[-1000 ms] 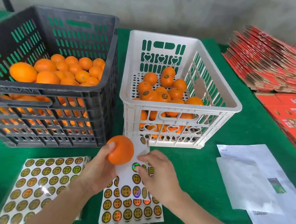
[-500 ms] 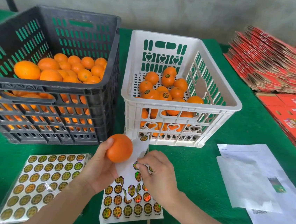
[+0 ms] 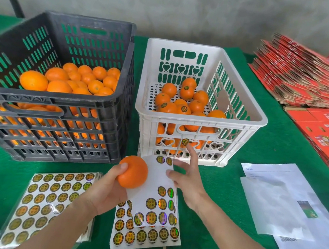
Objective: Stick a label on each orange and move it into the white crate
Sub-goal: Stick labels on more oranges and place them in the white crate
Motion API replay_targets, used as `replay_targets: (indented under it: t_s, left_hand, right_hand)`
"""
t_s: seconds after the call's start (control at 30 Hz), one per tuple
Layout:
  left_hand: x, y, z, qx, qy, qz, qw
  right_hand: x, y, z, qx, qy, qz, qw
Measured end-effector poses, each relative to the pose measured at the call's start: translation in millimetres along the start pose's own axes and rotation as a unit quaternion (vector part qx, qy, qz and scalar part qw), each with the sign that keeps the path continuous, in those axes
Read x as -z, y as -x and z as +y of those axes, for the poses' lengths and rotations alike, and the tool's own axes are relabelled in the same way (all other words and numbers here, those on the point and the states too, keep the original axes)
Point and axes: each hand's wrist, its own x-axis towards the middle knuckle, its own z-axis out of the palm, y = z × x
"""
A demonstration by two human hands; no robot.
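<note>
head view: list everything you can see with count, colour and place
black crate: one, black, left, holds many oranges
white crate: one, white, centre, holds labelled oranges
held orange: one, orange, before the crates
label sheets: several, white with gold labels, near edge
loose label: one, gold, on right index fingertip
papers: several, white, right
flattened cartons: stack, red, far right
tablecloth: one, green, underneath everything
left hand: holds held orange
right hand: fingers spread
</note>
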Motion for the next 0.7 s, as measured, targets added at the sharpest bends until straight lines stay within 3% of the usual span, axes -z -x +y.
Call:
replay_targets:
  t_s: [0.23, 0.33, 0.47, 0.57, 0.7]
  left_hand:
    - [22, 8, 4, -0.008, -0.205, 0.078, 0.976]
    - [31, 9, 5, -0.017, -0.172, 0.120, 0.978]
    - [26, 10, 5, -0.033, -0.151, 0.158, 0.975]
    - [16, 12, 6, -0.032, -0.125, 0.140, 0.982]
    - [5, 12, 8, -0.044, -0.103, 0.093, 0.989]
  right_hand:
    - [-7, 1, 31, 0.081, 0.173, 0.032, 0.981]
    - [-4, 0, 38, 0.099, 0.218, 0.034, 0.970]
    - [-2, 3, 41, 0.151, 0.345, 0.039, 0.925]
    - [-7, 6, 24, 0.205, 0.302, 0.059, 0.929]
    - [-19, 14, -20, 0.110, 0.089, -0.029, 0.990]
